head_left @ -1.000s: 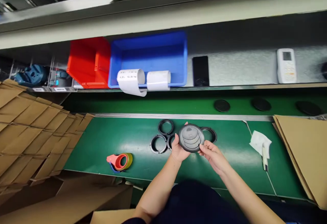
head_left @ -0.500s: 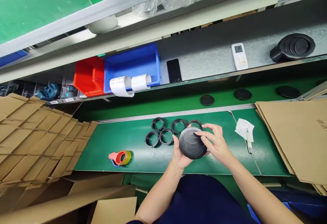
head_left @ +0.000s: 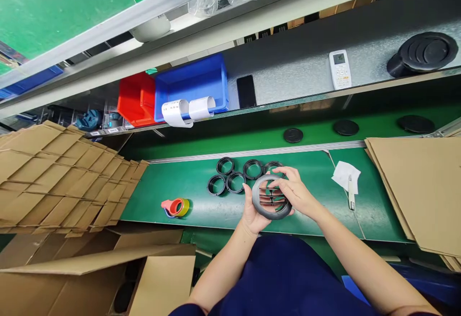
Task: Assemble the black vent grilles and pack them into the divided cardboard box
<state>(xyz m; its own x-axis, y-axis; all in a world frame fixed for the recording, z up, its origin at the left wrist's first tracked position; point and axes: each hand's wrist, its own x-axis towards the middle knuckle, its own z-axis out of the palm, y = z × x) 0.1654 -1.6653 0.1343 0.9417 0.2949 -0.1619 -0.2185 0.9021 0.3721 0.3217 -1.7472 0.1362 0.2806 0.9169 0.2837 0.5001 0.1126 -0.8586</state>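
Observation:
A round black air vent (head_left: 256, 196) rests in my left hand (head_left: 252, 212), whose thumb lies along its left rim while the fingers support it from beneath. Its slats stand edge-on, with gaps between them through which the palm shows. My right hand (head_left: 293, 190) reaches over from the right, bent fingers on the vent's upper right part at the slats; their tips are partly hidden. Just behind the vent, several black rings (head_left: 236, 182) lie on the green worktop (head_left: 201, 215), one partly covered by my right hand.
A tape dispenser (head_left: 175, 207) sits left on the worktop. A utility knife (head_left: 351, 196) lies on white paper (head_left: 340, 174) at right. Cardboard stacks (head_left: 414, 181) flank both sides. A shelf above holds a blue bin (head_left: 194, 83), phone (head_left: 246, 91) and remote (head_left: 340, 69). Black discs (head_left: 293, 135) lie below it.
The vent's slats have swung from closed flat to open, so gaps now show through it. Both hands remain on the vent. The camera view has shifted slightly.

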